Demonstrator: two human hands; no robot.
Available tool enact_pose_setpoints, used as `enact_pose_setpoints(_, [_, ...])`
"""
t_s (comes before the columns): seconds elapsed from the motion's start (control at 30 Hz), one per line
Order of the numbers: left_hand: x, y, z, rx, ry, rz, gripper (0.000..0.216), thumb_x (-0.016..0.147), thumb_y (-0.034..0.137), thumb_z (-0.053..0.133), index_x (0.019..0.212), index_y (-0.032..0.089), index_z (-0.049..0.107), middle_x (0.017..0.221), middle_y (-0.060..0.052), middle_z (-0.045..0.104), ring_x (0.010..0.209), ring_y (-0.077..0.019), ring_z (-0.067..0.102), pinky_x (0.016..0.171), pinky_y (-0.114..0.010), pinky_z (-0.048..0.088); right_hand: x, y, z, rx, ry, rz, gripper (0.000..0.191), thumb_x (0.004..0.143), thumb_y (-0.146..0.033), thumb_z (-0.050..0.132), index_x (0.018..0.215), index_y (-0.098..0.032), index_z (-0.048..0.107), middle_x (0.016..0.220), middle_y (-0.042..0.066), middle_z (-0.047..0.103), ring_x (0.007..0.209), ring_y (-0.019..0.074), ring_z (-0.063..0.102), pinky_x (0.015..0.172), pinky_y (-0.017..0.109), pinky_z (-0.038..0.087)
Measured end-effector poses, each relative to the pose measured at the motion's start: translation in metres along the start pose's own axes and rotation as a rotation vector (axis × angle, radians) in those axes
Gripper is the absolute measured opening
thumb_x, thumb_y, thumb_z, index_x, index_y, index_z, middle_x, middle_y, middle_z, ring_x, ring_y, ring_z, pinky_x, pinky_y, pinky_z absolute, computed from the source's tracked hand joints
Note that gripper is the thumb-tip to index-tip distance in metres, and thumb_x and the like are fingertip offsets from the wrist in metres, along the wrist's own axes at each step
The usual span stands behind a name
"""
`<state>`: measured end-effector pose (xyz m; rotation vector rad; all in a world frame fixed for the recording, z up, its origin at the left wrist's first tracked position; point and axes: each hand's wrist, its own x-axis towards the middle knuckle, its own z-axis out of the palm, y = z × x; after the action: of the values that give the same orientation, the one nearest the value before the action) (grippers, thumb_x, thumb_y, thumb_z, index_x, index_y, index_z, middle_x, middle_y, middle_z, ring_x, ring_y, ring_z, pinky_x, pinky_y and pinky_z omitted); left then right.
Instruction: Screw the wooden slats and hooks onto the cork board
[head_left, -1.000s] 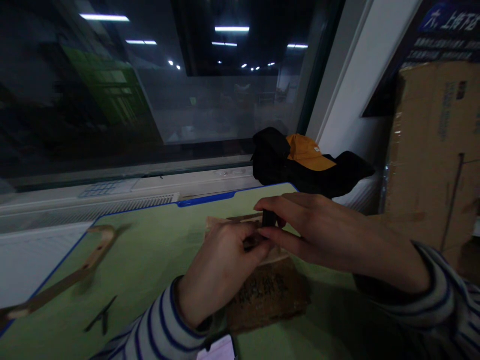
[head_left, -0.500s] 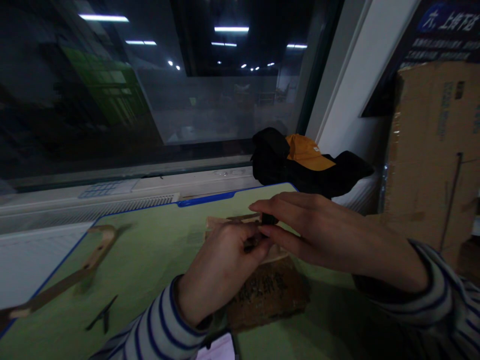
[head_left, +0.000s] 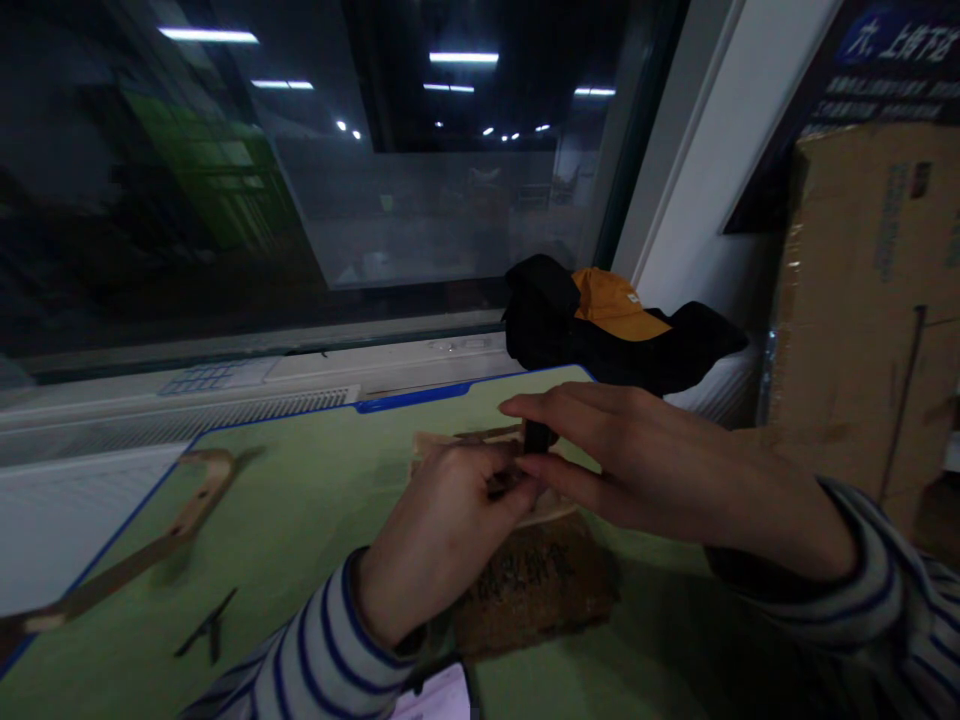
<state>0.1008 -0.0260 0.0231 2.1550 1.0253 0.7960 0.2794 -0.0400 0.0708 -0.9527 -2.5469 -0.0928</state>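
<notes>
My right hand [head_left: 637, 455] reaches in from the right, thumb and fingers closed on a small black piece [head_left: 536, 437] that looks like a short cylinder or knob. My left hand [head_left: 442, 540] is pinched just left of it, its thumb almost touching the right fingertips; what it grips is mostly hidden. Beneath both hands, a pale wooden piece [head_left: 422, 446] shows in part. In front of it lies a flat brown board [head_left: 536, 595] with dark characters on its face.
A curved wooden bar [head_left: 191, 508] and a thin black forked item [head_left: 208, 630] lie left on the green mat [head_left: 315, 510]. A phone [head_left: 442, 695] sits at the front edge. Behind are a yellow cap [head_left: 619, 305] on black cloth; right, a large cardboard box [head_left: 855, 330].
My right fingers have shifted very slightly, and more of the black piece now shows between them. My left hand stays nearly still.
</notes>
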Motion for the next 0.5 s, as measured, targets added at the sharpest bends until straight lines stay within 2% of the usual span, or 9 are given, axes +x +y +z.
enact_pose_setpoints(0.5, [0.0016, 0.0029, -0.0024, 0.018, -0.021, 0.063, 0.016, 0.083, 0.016, 0.055, 0.08, 0.019, 0.07, 0.082, -0.001, 0.072, 0.074, -0.0154, 0.064, 0.068, -0.026, 0.047, 0.0024, -0.0012, -0.0026, 0.047, -0.045, 0.039, 0.023, 0.094, -0.027, 0.046, 0.111, -0.013, 0.054, 0.086, 0.004, 0.062, 0.078, 0.0151, 0.059, 0.067, 0.027, 0.045])
